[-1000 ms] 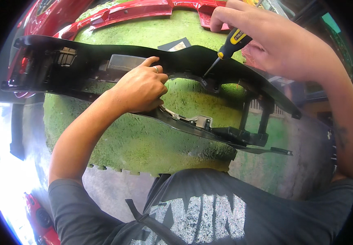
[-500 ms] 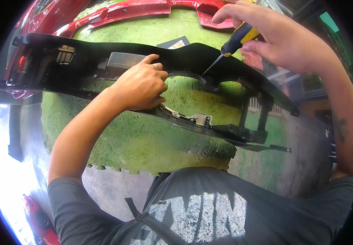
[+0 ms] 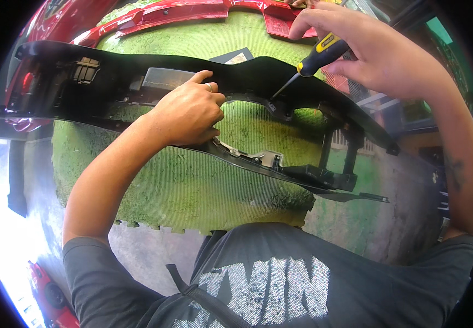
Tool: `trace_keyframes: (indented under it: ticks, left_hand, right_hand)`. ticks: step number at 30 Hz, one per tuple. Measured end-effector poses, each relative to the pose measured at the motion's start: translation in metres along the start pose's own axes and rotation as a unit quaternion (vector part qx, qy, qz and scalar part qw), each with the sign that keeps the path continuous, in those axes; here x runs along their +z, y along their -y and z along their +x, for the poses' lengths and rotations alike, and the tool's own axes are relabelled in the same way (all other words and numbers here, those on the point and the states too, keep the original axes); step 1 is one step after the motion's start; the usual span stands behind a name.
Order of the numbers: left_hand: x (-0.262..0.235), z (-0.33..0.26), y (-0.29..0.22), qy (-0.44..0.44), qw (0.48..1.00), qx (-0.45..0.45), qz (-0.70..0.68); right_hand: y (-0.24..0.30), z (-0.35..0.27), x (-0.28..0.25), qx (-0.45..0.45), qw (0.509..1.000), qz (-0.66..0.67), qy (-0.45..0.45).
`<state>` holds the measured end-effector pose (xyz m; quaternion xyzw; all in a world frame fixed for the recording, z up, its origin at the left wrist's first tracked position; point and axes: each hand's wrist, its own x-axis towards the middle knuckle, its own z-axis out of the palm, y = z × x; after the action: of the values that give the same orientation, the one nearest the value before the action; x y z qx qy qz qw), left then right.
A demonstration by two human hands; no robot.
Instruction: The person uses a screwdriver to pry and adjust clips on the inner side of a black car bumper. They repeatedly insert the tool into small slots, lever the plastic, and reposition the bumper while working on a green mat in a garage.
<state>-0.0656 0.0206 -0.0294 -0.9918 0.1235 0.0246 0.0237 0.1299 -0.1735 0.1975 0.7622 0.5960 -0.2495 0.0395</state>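
Backdrop: grey concrete floor (image 3: 149,249) showed below centre, red bodywork (image 3: 64,24) filled part of the upper left, and strong glare washed out the left edge.
Green mat: the worn, ribbed green mat (image 3: 209,191) with an interlocking edge spread across the centre; whether a table stood beneath it could not be told.
Red strip: a long, glossy red strip (image 3: 171,15) lay across the top of the frame.
Black panel: the long, curved black panel (image 3: 242,76) stretched over the mat from the upper left to right of centre, its large cutout near the middle.
Panel fittings: a pale bracket (image 3: 272,158) sat along the cutout's lower rim, and a beige slotted piece (image 3: 86,70) at the upper left.
Left hand: the left hand (image 3: 192,112) rested on the panel left of the cutout, forefinger extended; its hidden fingers left the firmness of that grip uncertain.
Right hand: the right hand (image 3: 367,52), upper right, gripped the screwdriver (image 3: 321,54) by its black-and-yellow handle.
Screwdriver tip: it pointed down-left to the cutout's upper rim, apparently touching.
Step in hand: seemingly, driver work at that rim.
Next move: it likely called for a seated tip, an aligned shaft and a steadied panel.
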Motion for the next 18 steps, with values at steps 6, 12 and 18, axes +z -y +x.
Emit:
trace_keyframes:
  ticks: [6, 12, 18]
  left_hand:
    - [-0.001, 0.002, -0.001, -0.003, 1.0, 0.001, -0.014]
    - [0.0, 0.003, 0.001, -0.007, 1.0, 0.008, -0.004]
    - [0.0, 0.002, 0.001, 0.0, 1.0, 0.004, -0.004]
  right_hand:
    - [-0.041, 0.016, 0.037, -0.049, 0.965, -0.196, -0.164]
    - [-0.05, 0.021, 0.034, -0.239, 0.95, -0.126, -0.158]
    - [0.025, 0.011, -0.019, 0.152, 0.986, -0.047, 0.057]
